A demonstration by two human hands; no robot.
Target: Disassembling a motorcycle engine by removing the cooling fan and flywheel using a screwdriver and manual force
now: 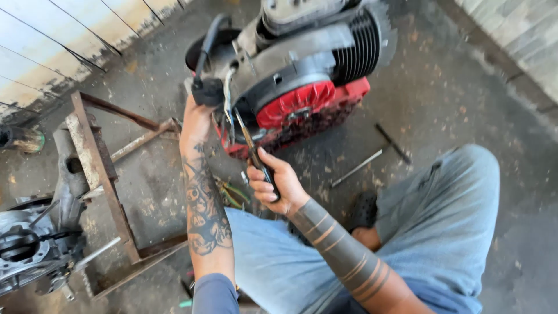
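Bright daylight from upper left, soft shadows, slight motion blur, wide-angle stretch at edges.

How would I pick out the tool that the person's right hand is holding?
Start at the big grey and red engine on the floor. Just below its red cover, the right hand holds pliers, dark handles in the fist, jaws pointing up. Unlike the loose metal rods nearby, they are held.

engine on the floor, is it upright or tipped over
Tipped. The engine leans on its side on the concrete floor, red fan cover facing the camera, steadied by the left hand; the right hand holds pliers.
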